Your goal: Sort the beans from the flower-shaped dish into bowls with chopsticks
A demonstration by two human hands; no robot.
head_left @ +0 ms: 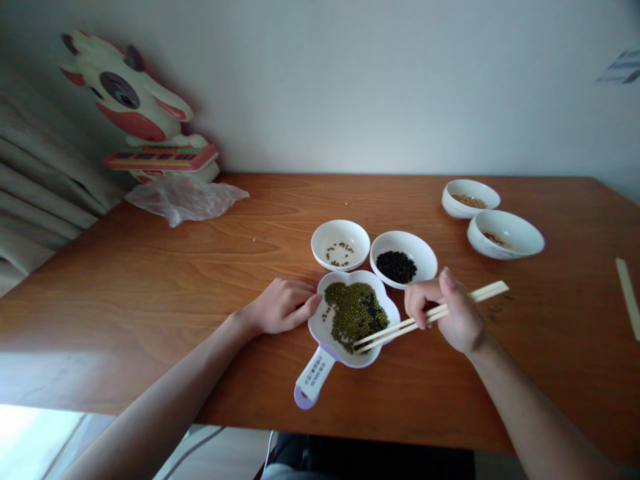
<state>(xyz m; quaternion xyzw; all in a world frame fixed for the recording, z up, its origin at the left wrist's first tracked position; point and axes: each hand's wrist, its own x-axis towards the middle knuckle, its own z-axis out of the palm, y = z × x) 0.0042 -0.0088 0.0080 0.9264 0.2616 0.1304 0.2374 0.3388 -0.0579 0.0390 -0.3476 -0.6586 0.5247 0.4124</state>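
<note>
My right hand (447, 310) is closed around a pair of wooden chopsticks (430, 315). Their tips reach into a white, flower-shaped dish (320, 327) with a lilac rim and a labelled handle. Green beans (350, 310) fill much of it, with black beans (373, 310) mixed in on the right. Whether the tips pinch a bean is too small to tell. My left hand (285, 305) lies on the table with its thumb at the dish's left rim. Just behind stand a white bowl (340, 230) with some green beans and another white bowl (423, 250) holding black beans.
Two more white bowls (470, 188) (515, 230) with small contents stand at the back right. A crumpled plastic bag (187, 200) lies below a cow-shaped toy keyboard (160, 157) at the back left. Another pale stick (627, 297) is at the right edge of the wooden table (200, 267).
</note>
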